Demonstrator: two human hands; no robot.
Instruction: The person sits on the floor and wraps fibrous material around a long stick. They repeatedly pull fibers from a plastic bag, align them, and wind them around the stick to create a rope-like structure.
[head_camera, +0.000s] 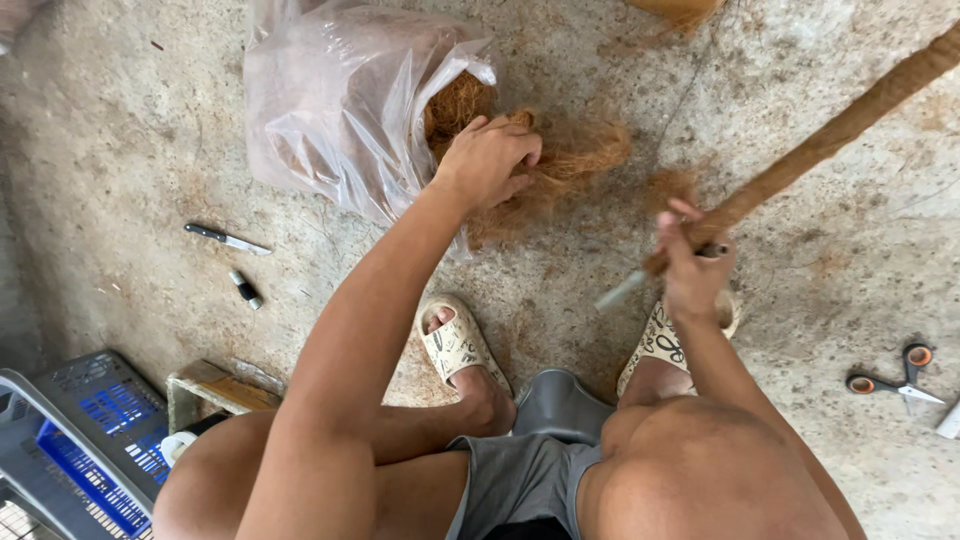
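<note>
My left hand (490, 160) is closed on a tuft of brown coconut fibre (575, 160) at the mouth of a clear plastic bag (335, 105) stuffed with the same fibre. My right hand (692, 265) grips a long fibre-wrapped pole (830, 135) that slants up to the top right; a bare grey pipe end (622, 292) sticks out below the hand. I sit low, with both feet in pale patterned sandals (455, 345) on the concrete floor.
A small knife (226, 238) and a short dark tool (245, 290) lie on the floor at left. Scissors with orange-ringed handles (893, 382) lie at right. A grey and blue plastic crate (85, 440) and a wooden block (215, 392) sit at lower left.
</note>
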